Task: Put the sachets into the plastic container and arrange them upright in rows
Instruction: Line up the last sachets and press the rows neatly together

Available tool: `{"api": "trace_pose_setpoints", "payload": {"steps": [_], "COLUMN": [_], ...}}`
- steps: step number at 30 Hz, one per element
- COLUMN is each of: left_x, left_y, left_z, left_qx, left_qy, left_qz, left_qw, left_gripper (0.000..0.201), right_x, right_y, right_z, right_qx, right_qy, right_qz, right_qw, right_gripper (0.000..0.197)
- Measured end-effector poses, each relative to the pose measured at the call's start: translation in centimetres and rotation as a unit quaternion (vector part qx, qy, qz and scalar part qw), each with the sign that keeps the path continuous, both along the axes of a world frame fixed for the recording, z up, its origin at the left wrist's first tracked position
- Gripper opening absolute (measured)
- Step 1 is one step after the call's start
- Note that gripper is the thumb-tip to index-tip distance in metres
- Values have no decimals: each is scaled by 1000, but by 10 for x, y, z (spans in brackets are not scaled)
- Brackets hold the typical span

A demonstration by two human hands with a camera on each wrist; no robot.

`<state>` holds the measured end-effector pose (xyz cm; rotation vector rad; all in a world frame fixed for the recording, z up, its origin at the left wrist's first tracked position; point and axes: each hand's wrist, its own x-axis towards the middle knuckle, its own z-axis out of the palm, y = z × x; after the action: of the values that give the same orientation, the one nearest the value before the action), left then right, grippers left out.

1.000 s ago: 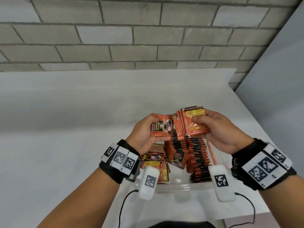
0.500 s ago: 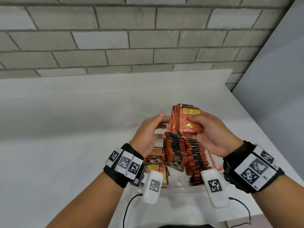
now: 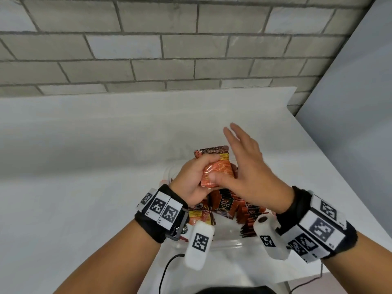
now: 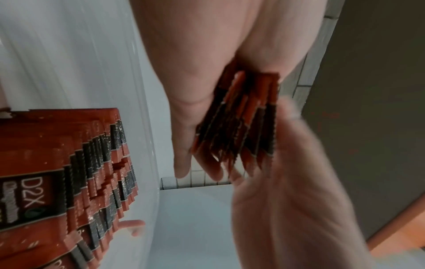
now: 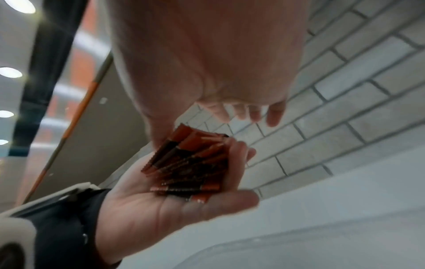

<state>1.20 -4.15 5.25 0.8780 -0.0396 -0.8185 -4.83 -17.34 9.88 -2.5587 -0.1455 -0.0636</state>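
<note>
My left hand (image 3: 202, 174) grips a bundle of orange-red sachets (image 3: 214, 166) above the clear plastic container (image 3: 231, 244). The bundle stands upright, edges fanned in the left wrist view (image 4: 241, 127) and the right wrist view (image 5: 190, 167). My right hand (image 3: 239, 153) is beside the bundle with straight fingers, its thumb on the front sachet. Below, upright rows of sachets (image 3: 224, 206) fill the container's right half, seen close up as a stepped row (image 4: 80, 172). A few loose sachets (image 3: 199, 217) lie flat in the left half, partly hidden by my left wrist.
The container sits at the near edge of a white table (image 3: 84, 166). A grey brick wall (image 3: 169, 49) runs behind it and a grey panel (image 3: 350, 102) stands along the right edge. Cables hang from both wrist cameras near the front.
The left hand added its single sachet to the bundle, then took the whole bundle from the right hand. The right hand let go and straightened its fingers.
</note>
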Motion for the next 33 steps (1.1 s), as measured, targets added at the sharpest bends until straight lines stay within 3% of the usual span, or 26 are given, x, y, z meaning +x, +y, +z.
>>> {"api": "trace_pose_setpoints", "payload": {"steps": [3, 5, 9, 14, 20, 26, 28, 30, 33], "left_x": [0, -1, -1, -2, -2, 2, 1, 0, 0], "left_y": [-1, -3, -1, 0, 0, 3, 5, 7, 11], "left_z": [1, 3, 4, 2, 3, -3, -5, -5, -10], "left_qx": [24, -7, -45, -57, -66, -64, -52, -52, -46], "left_qy": [-13, -4, 0, -17, -49, 8, 4, 2, -12], "left_qz": [4, -1, -38, -26, -26, -19, -28, -37, -22], "left_qw": [1000, 1000, 998, 998, 996, 998, 998, 998, 999], "left_gripper": [11, 10, 9, 13, 39, 13, 13, 19, 36], "right_x": [-3, 0, 6, 7, 7, 8, 8, 8, 9], "right_y": [6, 7, 5, 3, 2, 5, 4, 1, -7], "right_z": [4, 1, -2, -7, -5, -7, -8, -7, -7], "right_qx": [-94, -141, -113, -47, 4, -68, -26, 87, 184], "right_qy": [2, -18, -43, -9, 10, -3, 44, 85, 38], "right_qz": [100, 125, 100, 91, 78, 63, 63, 49, -10], "right_qw": [990, 982, 988, 995, 997, 996, 997, 991, 982], "right_gripper": [120, 120, 109, 113, 114, 109, 107, 100, 63]}}
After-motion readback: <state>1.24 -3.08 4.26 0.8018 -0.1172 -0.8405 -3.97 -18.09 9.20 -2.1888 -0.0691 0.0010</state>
